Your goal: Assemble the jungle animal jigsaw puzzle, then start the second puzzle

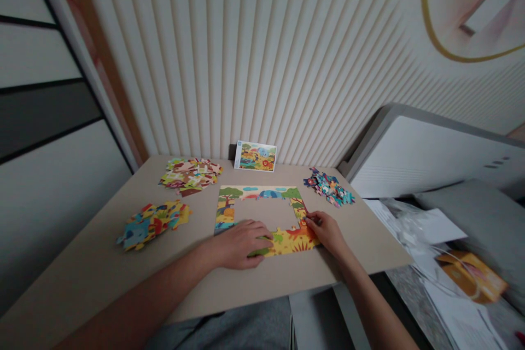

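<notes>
A jigsaw puzzle frame (287,244) lies on the table, its border pieces joined around a bare middle. Trees, a blue elephant and an orange lion show on it. My left hand (241,244) rests flat with spread fingers over the frame's lower left part, covering some pieces. At the right border, near the lion, the thumb and fingers of my right hand (327,231) pinch together on a puzzle piece at the edge; most of that piece is hidden. Behind the frame, a picture card (255,156) with the same scene leans upright against the wall.
Loose piles of puzzle pieces lie around: a blue and yellow pile (156,223) at left, a brown and white pile (191,174) at back left, a dark teal pile (329,187) at right. Beyond the table's right edge are papers and an orange box (471,276).
</notes>
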Motion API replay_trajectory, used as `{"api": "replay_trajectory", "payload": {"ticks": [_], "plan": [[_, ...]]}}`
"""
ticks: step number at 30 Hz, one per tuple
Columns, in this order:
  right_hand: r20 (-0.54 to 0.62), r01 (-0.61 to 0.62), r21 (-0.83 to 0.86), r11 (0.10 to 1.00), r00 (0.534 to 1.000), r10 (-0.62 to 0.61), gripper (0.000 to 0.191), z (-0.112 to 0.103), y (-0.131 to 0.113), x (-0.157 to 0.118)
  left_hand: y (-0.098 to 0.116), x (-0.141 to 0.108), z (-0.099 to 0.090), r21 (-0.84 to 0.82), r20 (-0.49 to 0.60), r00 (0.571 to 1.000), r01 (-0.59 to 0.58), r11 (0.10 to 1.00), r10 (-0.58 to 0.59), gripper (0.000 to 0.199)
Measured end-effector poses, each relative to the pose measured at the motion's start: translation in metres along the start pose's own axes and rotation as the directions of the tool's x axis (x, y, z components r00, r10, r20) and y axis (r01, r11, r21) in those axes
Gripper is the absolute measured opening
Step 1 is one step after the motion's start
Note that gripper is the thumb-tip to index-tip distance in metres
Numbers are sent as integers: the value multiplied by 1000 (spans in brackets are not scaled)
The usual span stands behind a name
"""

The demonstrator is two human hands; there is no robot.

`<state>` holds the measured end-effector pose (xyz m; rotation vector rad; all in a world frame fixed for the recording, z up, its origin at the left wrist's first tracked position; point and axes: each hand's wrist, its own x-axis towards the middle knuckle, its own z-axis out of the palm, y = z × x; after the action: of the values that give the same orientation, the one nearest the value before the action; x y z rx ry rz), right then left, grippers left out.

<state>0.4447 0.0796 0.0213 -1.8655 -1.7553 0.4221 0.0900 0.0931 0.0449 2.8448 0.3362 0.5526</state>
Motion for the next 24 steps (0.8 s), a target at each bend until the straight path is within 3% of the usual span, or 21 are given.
{"api": "replay_trajectory", "payload": {"ticks": [7,12,17,24], "plan": [[202,19,181,983,978,-56,31,-17,8,20,11,13,-3,69,33,999,36,997,-39,36],[245,40,221,974,965,-96,29,-17,8,22,24,65,16,159,9,999,40,986,-42,50],[288,61,240,969,949,-131,25,-22,9,23,28,114,46,220,-18,990,143,965,-142,52],[296,81,250,965,942,-156,30,-28,13,16,24,114,58,229,-25,990,142,963,-140,55]]}}
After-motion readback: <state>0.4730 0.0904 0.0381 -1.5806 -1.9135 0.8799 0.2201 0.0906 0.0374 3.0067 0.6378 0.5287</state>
